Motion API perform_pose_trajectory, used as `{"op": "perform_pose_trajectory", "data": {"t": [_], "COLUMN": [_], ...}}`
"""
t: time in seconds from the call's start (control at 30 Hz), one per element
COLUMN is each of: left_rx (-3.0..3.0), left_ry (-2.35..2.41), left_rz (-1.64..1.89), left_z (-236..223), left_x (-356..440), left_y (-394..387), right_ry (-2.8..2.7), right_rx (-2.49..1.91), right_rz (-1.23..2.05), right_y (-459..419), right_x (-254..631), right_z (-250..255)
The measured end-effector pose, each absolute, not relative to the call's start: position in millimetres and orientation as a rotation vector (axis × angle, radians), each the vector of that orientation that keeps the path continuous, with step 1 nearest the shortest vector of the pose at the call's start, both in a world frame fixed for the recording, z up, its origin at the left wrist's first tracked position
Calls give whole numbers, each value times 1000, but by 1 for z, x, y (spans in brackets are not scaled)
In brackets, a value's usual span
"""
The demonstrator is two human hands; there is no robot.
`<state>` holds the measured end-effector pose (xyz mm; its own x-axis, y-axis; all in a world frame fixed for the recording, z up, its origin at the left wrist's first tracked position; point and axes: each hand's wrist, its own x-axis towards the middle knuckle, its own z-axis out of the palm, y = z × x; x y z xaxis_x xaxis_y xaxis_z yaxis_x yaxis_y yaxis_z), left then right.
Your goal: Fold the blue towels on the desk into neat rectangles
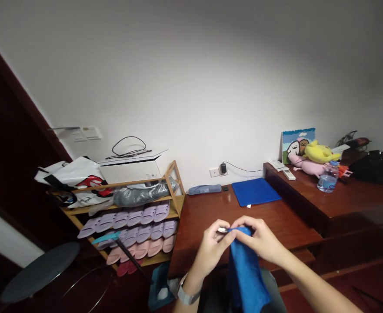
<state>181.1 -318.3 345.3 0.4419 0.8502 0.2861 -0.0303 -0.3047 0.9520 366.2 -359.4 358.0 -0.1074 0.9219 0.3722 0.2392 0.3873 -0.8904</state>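
My left hand (214, 245) is closed, its thumb and fingers pinched at the upper edge of a blue cloth (248, 278). A small silvery-white piece (222, 229) shows between those fingers; I cannot make out what it is or whether it belongs to the cloth. My right hand (258, 237) grips the same edge, thumb in front and fingers behind. Both thumbs nearly meet. From the hands the fabric hangs down over my lap, its lower end cut off by the frame. A watch with a pale band (188, 295) is on my left wrist.
Ahead is a brown wooden desk (207, 217) with a flat blue folded piece (256, 191) and a blue-grey pouch (204, 189). A water bottle (328, 178) and plush toys (321, 152) sit on the raised right section. Left stand a slipper rack (178, 202) and a round stool (41, 271).
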Motion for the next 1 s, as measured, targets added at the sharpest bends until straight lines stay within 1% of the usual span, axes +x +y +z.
{"op": "perform_pose_trajectory", "data": {"t": [0.07,0.2,0.33,0.4,0.47,0.53,0.67,0.8,0.9,1.0], "left_rx": [1609,1552,1627,1747,1876,1979,2186,2424,2587,2691], "left_ry": [750,733,630,614,658,742,897,1028,1167,1254], "left_rz": [1090,1128,894,765,715,713,692,777,896,1104], "left_z": [340,336,354,367,377,383,381,381,389,397], "left_x": [178,172,169,164,155,144,123,102,77,48], "left_y": [-313,-307,-305,-302,-297,-293,-289,-288,-282,-275], "right_ry": [-1586,-1522,-1658,-1788,-1803,-1759,-1802,-2040,-2061,-1976], "right_rx": [-1044,-899,-804,-797,-843,-909,-917,-939,-1101,-1237], "right_rz": [876,1135,1077,1140,1221,1225,1285,1457,1330,1196], "right_y": [-360,-351,-334,-329,-328,-330,-333,-329,-331,-342], "right_x": [370,376,369,365,365,368,380,395,417,443], "right_z": [352,328,295,282,277,279,281,261,252,255]}}
